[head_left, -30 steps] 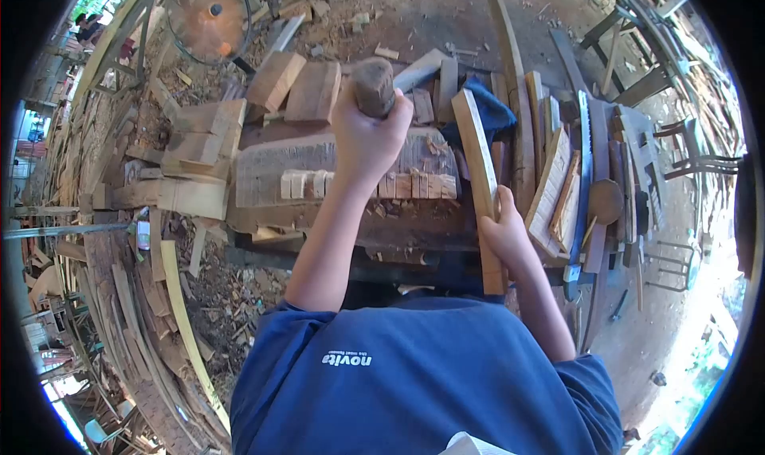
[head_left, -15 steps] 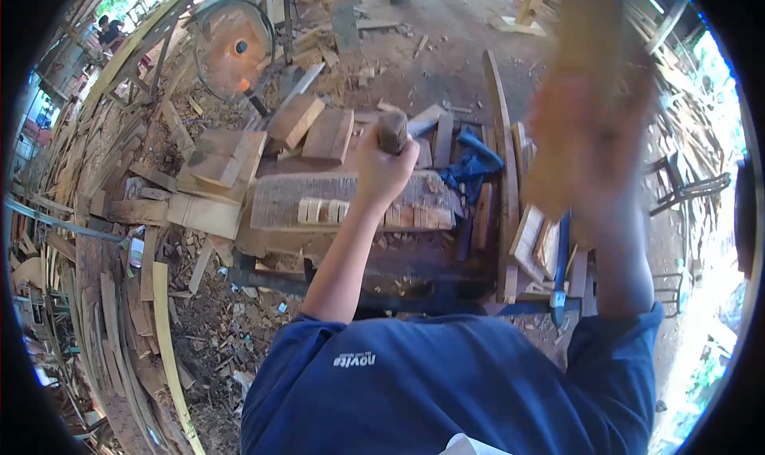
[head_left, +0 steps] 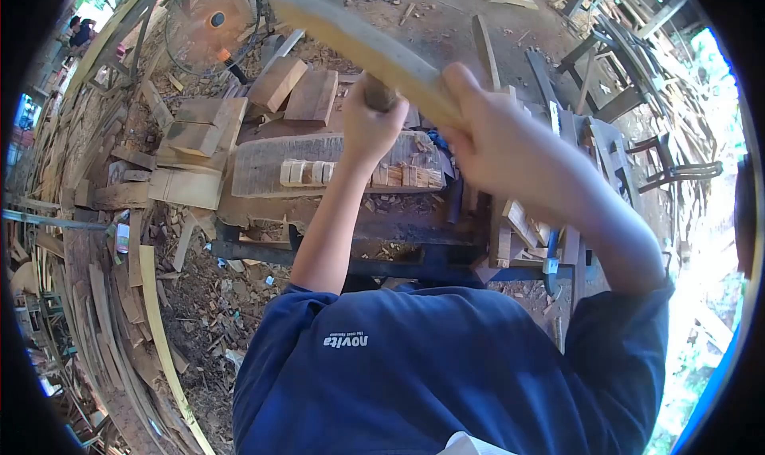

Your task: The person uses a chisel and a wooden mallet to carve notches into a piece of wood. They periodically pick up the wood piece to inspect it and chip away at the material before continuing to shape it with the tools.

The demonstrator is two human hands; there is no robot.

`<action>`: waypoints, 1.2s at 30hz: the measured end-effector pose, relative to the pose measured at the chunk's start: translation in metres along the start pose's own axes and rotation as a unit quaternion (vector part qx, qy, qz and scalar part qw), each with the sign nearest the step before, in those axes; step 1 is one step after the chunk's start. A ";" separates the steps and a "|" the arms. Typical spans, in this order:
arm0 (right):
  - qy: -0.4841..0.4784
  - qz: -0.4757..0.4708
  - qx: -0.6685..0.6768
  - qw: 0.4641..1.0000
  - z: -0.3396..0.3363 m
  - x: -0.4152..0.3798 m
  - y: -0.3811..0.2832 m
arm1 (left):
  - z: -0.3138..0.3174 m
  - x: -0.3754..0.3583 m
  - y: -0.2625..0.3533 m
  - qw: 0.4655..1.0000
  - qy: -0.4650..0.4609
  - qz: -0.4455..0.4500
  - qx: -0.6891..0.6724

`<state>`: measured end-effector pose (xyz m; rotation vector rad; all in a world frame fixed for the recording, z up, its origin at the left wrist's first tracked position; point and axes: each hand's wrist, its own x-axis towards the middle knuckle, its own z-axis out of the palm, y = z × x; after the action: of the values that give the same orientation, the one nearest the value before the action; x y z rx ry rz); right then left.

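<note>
Swung across since a moment ago, my right hand [head_left: 498, 140] grips the wooden slat [head_left: 362, 45] — it now hides the blue cloth [head_left: 441, 142]. My left hand [head_left: 369, 128] clenches the mallet handle [head_left: 379, 95] above the table [head_left: 319, 216]; offcuts litter the dirt floor [head_left: 215, 296].

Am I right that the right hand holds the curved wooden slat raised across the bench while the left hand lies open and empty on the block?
Not quite. The head view shows the left hand closed around a round wooden handle, not open and empty. The right hand does hold the curved wooden slat raised across the bench.

A long pale wood slat [head_left: 358, 45] slants above the workbench [head_left: 319, 216]; a brown wooden handle [head_left: 379, 94] stands upright behind it.
</note>
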<state>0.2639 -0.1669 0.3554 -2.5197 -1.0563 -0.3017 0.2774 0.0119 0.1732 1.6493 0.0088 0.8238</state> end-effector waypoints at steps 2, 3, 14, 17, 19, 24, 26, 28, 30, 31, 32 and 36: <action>-0.236 0.118 0.075 0.962 0.010 0.000 -0.007 | 0.007 0.000 -0.001 0.998 0.034 0.035 -0.036; -0.239 0.119 0.074 0.961 0.007 0.000 -0.007 | 0.007 -0.003 -0.003 0.998 0.035 0.032 -0.037; 0.015 -0.023 0.150 0.988 0.022 -0.006 0.003 | 0.002 -0.010 0.001 0.997 0.016 -0.001 -0.070; -0.156 0.025 0.120 0.980 0.018 -0.015 0.003 | 0.004 -0.016 0.001 0.997 0.019 0.078 0.011; -0.179 0.035 0.116 0.976 0.014 -0.022 0.002 | 0.002 -0.025 0.002 0.997 0.017 0.072 -0.031; -0.055 0.127 0.238 0.961 0.029 -0.053 0.020 | -0.032 -0.056 -0.025 0.994 0.032 0.080 -0.067; 0.018 0.205 0.129 0.970 0.066 -0.078 0.042 | -0.051 -0.070 -0.015 0.952 0.129 0.025 -0.278; -0.031 0.290 0.134 0.947 0.099 -0.094 0.063 | -0.065 -0.072 -0.017 0.930 0.164 0.040 -0.325; -0.047 0.319 0.100 0.941 0.132 -0.106 0.078 | -0.078 -0.072 -0.026 0.897 0.242 0.029 -0.367; -0.062 0.352 0.065 0.932 0.146 -0.111 0.083 | -0.082 -0.067 -0.024 0.898 0.244 0.030 -0.365; -0.063 0.351 0.067 0.932 0.159 -0.115 0.086 | -0.086 -0.063 -0.021 0.872 0.314 -0.004 -0.376; -0.028 0.315 0.016 0.949 0.195 -0.124 0.099 | -0.103 -0.054 -0.009 0.822 0.409 -0.033 -0.396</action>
<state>0.2581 -0.2245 0.1106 -2.6820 -0.2251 -0.0269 0.1887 0.0795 0.1398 0.4327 0.2850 1.2180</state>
